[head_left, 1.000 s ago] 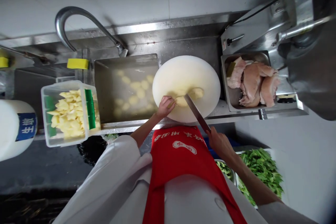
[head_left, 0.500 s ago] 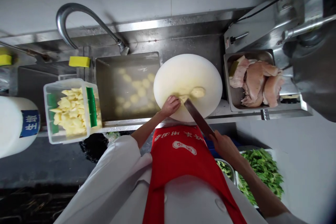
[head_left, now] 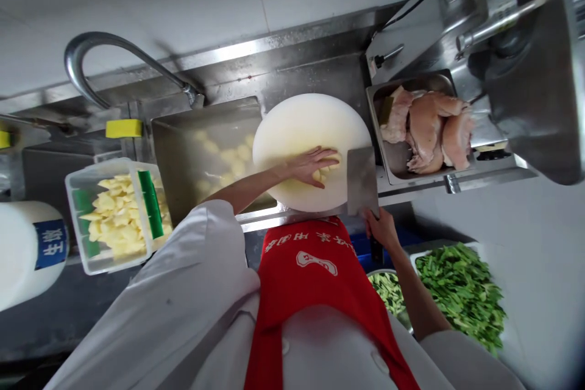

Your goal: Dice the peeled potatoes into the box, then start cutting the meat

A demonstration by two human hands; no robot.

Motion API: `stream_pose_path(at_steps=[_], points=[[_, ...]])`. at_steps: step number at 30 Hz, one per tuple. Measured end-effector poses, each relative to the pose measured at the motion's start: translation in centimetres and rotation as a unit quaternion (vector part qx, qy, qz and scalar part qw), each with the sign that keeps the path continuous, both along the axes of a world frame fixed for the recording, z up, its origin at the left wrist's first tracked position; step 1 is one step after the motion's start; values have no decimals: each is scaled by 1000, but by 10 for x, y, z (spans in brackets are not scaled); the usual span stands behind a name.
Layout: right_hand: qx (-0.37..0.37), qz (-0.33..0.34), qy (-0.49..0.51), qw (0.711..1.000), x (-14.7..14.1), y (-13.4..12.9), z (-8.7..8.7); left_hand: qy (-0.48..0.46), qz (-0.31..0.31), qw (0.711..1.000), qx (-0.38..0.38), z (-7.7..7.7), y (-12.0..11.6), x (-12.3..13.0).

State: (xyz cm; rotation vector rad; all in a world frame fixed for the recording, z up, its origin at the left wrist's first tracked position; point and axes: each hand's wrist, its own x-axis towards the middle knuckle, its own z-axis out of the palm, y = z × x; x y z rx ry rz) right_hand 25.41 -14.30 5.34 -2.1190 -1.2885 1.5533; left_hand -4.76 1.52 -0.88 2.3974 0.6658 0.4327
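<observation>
My left hand [head_left: 315, 166] lies over the round white cutting board [head_left: 311, 119], fingers spread, palm down. Pale peeled potato pieces [head_left: 333, 164] show beside and under its fingers; the hand hides part of them. In my right hand [head_left: 381, 226] is the handle of a cleaver [head_left: 362, 180]. Its broad blade lies across the board's right edge, the flat side facing up. Left of the board, whole peeled potatoes [head_left: 237, 164] rest under cloudy water in a sink [head_left: 183, 186].
A clear tub [head_left: 148, 247] of cut potatoes stands left of the sink, under a yellow sponge [head_left: 124, 128] and a curved faucet [head_left: 132, 49]. A metal tray [head_left: 386, 161] of raw meat [head_left: 429, 131] is on the right. Green leaves [head_left: 461, 292] fill a container lower right.
My left hand has moved right and opened out over the potato pieces. The cleaver has swung right, off the potato, and its blade has turned flat. The whole view has shifted slightly.
</observation>
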Motion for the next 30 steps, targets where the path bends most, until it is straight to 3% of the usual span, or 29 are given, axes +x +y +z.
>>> stream_pose_path(at_steps=[5, 10, 15, 20, 23, 26, 28, 30], points=[[-27, -28, 105, 994, -17, -3, -31, 75, 11, 997, 2, -1, -24, -1], [-18, 38, 104, 994, -66, 6, -31, 62, 62, 996, 12, -1, -37, 0], [-24, 18, 145, 989, -124, 7, -34, 8, 178, 984, 19, -8, -51, -9], [-6, 68, 150, 986, -173, -3, -37, 12, 317, 948, 15, -12, -72, -30], [6, 135, 140, 981, -209, -4, -32, 61, 383, 921, 10, -3, -93, -74], [25, 245, 170, 954, -276, -2, -16, 62, 490, 868, 37, 25, -132, -151], [24, 327, 210, 921, -340, -6, 1, 38, 582, 809, 78, 51, -172, -216], [-3, 412, 264, 872, -411, -16, 20, 32, 680, 724, 111, 73, -217, -285]])
